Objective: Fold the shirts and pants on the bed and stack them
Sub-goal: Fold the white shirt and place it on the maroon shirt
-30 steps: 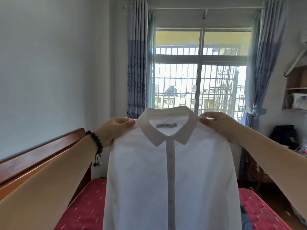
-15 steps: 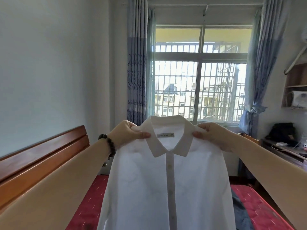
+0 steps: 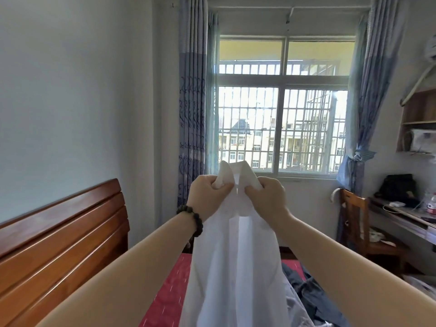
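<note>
A white collared shirt (image 3: 236, 267) hangs in front of me, held up in the air above the bed. My left hand (image 3: 207, 197) and my right hand (image 3: 266, 199) are close together, each clenched on one side of the collar and shoulders, so the shirt is doubled lengthwise and drapes down in a narrow fall. The collar tips stick up above my fists. Dark grey clothing (image 3: 313, 296) lies crumpled on the red bed cover (image 3: 169, 296), to the right behind the shirt. The shirt's lower part runs out of the frame.
A wooden headboard (image 3: 61, 244) stands along the left. Ahead is a barred window (image 3: 280, 128) with blue curtains. A wooden chair (image 3: 358, 223) and a cluttered desk (image 3: 405, 215) stand at the right, with a wall shelf (image 3: 417, 119) above.
My hands have come together from shoulder-width apart, folding the spread shirt in half lengthwise, and they have dropped lower in view.
</note>
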A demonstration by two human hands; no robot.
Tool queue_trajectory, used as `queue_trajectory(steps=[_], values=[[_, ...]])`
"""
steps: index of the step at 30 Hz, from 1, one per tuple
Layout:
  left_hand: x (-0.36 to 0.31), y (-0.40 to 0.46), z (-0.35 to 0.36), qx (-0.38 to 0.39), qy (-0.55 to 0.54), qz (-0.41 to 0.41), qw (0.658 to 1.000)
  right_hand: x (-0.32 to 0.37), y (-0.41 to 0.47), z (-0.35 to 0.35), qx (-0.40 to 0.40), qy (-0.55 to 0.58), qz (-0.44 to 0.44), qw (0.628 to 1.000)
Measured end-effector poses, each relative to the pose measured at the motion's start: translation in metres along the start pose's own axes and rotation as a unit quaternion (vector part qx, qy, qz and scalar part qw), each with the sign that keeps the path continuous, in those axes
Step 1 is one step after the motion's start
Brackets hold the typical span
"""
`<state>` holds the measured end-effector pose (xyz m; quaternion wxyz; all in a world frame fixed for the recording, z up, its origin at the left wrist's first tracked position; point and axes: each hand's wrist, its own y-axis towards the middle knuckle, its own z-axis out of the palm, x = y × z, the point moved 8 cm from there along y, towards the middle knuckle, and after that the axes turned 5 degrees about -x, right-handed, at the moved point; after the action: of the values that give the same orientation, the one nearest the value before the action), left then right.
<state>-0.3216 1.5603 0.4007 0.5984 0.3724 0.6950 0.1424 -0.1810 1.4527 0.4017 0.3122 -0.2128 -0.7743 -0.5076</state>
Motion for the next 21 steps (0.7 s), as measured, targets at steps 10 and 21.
queue_trajectory(steps=[10,21], values=[[-0.006,-0.01,0.021,0.13,-0.06,-0.025,0.989,0.017,-0.021,0.024,0.237,0.25,0.125,0.93],[0.007,-0.005,0.005,0.144,-0.077,-0.052,0.985,0.017,0.023,-0.018,0.141,0.111,-0.001,0.984]])
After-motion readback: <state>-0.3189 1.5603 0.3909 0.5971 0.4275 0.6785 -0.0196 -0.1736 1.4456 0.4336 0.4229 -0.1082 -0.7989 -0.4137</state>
